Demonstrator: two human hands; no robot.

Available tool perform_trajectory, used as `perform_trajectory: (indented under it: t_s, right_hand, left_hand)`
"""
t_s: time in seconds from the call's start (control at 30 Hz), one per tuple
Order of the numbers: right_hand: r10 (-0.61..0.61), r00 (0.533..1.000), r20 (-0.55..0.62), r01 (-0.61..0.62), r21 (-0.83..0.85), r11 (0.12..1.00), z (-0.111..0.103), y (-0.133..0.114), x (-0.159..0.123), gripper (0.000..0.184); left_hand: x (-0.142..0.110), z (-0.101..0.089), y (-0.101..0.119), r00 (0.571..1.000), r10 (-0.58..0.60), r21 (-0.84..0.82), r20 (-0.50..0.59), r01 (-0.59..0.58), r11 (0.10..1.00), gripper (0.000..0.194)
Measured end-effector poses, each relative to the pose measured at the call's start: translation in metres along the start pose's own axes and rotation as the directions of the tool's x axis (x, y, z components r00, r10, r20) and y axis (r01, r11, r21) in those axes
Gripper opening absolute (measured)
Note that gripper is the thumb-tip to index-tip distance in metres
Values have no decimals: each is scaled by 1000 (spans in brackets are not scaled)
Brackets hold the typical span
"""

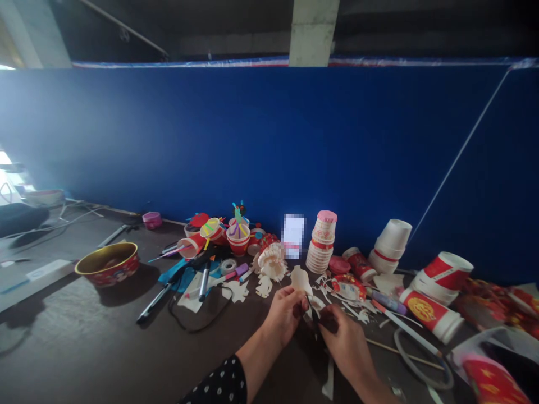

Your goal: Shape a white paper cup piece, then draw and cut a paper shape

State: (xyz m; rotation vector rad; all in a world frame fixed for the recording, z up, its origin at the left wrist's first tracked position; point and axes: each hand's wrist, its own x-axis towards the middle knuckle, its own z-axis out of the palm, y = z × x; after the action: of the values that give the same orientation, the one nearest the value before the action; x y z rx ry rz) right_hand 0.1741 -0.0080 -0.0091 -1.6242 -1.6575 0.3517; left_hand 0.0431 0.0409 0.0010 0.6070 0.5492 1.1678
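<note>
My left hand (284, 314) pinches a white paper cutout (301, 280) between thumb and fingers, low over the dark tabletop (105, 331). My right hand (343, 348) is closed around a small dark tool, probably a pair of black scissors (314, 312), whose tip meets the paper's lower edge. The hand hides most of the tool. White paper scraps (357, 311) lie scattered just beyond my right hand.
Behind my hands stand paper-cup crafts (272, 261), stacked red-and-white cups (320, 241), markers (204, 283) and a tape roll (228, 266). A gold-rimmed red bowl (107, 264) sits to the left. A blue wall (269, 140) runs along the far edge.
</note>
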Motion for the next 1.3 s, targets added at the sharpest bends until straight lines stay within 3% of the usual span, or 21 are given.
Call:
perform_trajectory:
  t_s: [0.13, 0.53, 0.83, 1.03, 1.3]
  right_hand:
    - [30, 997, 71, -38, 118, 992, 2, 1, 2, 10]
    - [17, 958, 286, -67, 168, 983, -4, -3, 6, 27]
    - [44, 971, 237, -81, 151, 985, 1, 5, 5, 34]
    - [62, 989, 137, -79, 122, 989, 1, 6, 4, 29]
    - [104, 988, 116, -121, 151, 981, -1, 4, 1, 26]
  left_hand:
    - [1, 1, -1, 1000, -2, 0, -1, 2, 1000, 22]
    - [5, 2, -8, 1000, 16, -21, 22, -16, 1000, 20]
    - [3, 3, -1, 999, -43, -51, -11, 42, 998, 32]
    - [4, -1, -1, 997, -35, -71, -70, 30, 997, 27]
    - [5, -5, 2, 997, 1, 1, -83, -1, 1000, 26]
